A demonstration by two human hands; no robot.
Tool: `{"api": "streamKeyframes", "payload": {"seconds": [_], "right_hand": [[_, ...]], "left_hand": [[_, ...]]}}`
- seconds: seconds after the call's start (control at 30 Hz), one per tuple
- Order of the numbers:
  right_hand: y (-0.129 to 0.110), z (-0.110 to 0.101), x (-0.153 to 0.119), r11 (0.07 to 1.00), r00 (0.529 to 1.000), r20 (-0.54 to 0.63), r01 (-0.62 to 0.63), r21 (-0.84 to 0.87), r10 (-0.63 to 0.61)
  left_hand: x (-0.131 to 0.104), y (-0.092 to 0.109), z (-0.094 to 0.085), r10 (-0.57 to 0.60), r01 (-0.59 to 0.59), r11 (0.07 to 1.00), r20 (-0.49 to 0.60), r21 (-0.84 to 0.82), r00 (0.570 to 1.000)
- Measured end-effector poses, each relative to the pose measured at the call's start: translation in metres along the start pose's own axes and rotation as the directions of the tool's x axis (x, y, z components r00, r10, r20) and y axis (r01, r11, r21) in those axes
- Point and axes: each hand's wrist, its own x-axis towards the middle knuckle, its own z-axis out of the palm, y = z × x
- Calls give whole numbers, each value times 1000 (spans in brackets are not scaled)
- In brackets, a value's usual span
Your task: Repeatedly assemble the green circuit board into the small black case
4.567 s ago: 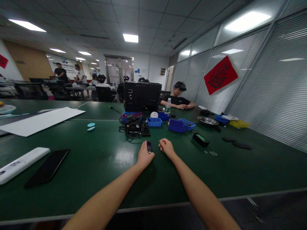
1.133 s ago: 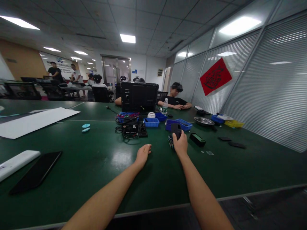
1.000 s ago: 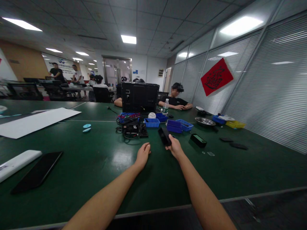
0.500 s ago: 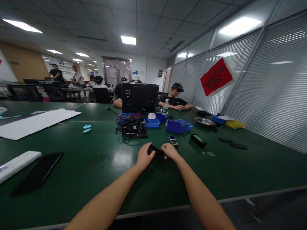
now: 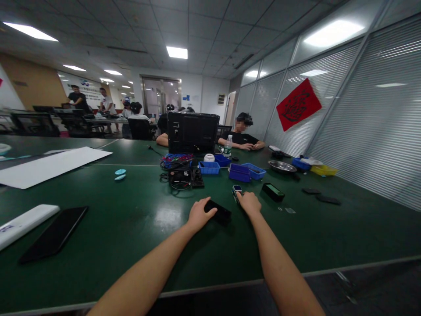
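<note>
My left hand (image 5: 199,214) grips the left end of a black box (image 5: 219,212), thumb on top, above the green table (image 5: 138,245). To its right, my right hand (image 5: 250,203) is at a small device with a light screen (image 5: 237,189), its fingertips touching the near right side. Whether those fingers close round the device is hard to make out. A black case with a green inside (image 5: 273,192) lies right of my right hand, with a small clear piece (image 5: 290,210) near it.
Blue trays (image 5: 209,167), a tangle of cables with a black unit (image 5: 179,176) and a black monitor (image 5: 193,131) stand beyond my hands. A bottle (image 5: 227,146) and a metal bowl (image 5: 282,166) are further right. A person (image 5: 242,137) sits across the table.
My right hand has left the black box and moved right and forward to the small device, which now stands more upright. My left hand still holds the box.
</note>
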Motion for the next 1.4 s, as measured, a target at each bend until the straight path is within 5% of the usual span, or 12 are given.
{"api": "streamKeyframes", "payload": {"seconds": [0.3, 0.43, 0.73, 1.0, 1.4], "right_hand": [[-10, 15, -11, 979, 963, -181, 189, -79, -200], [-12, 17, -13, 966, 950, -175, 256, -44, -260], [-9, 18, -6, 965, 964, -38, 261, -35, -262], [-1, 10, -6, 977, 969, -179, 142, -160, -170], [-8, 11, -10, 978, 980, -106, 151, -143, -167]], "left_hand": [[-1, 4, -3, -35, 35, 999, 34, 1, 999], [-1, 3, -3, -31, 32, 999, 29, -20, 999], [-1, 3, -3, -30, 32, 999, 43, -43, 999], [-2, 4, -6, -30, 33, 998, 61, -59, 998], [-2, 5, -7, -24, 27, 998, 61, -53, 998]]}}
